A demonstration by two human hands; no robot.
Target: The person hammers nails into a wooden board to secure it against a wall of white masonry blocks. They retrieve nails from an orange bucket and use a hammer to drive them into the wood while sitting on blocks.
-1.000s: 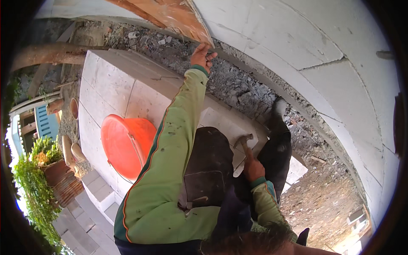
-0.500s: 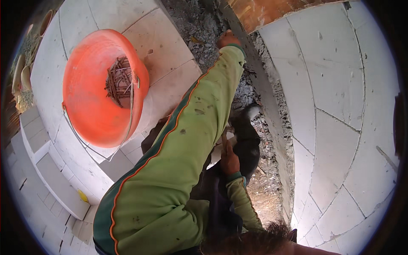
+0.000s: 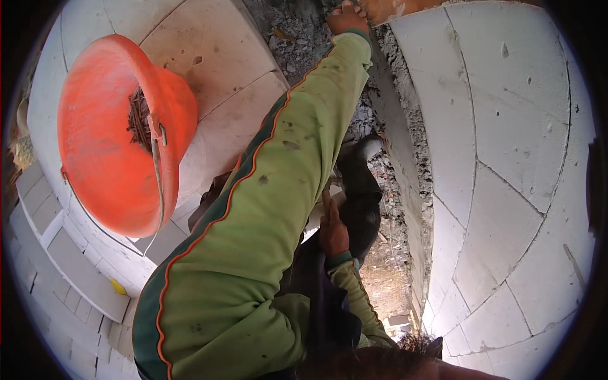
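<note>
Your view: daylit fisheye, black corners, block wall bowed at right. Glare: lower right of centre, whitening the wall's lower end. Shadow: your dark clothing, lower centre, detail faint.

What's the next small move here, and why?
I'd probably confirm the left hand has a firm touch on the brown board before raising the right hand. The left hand is close beside the board's edge, but contact can't be confirmed, and the right hand grips a tool handle whose far end is hard to make out near the green sleeve.
</note>
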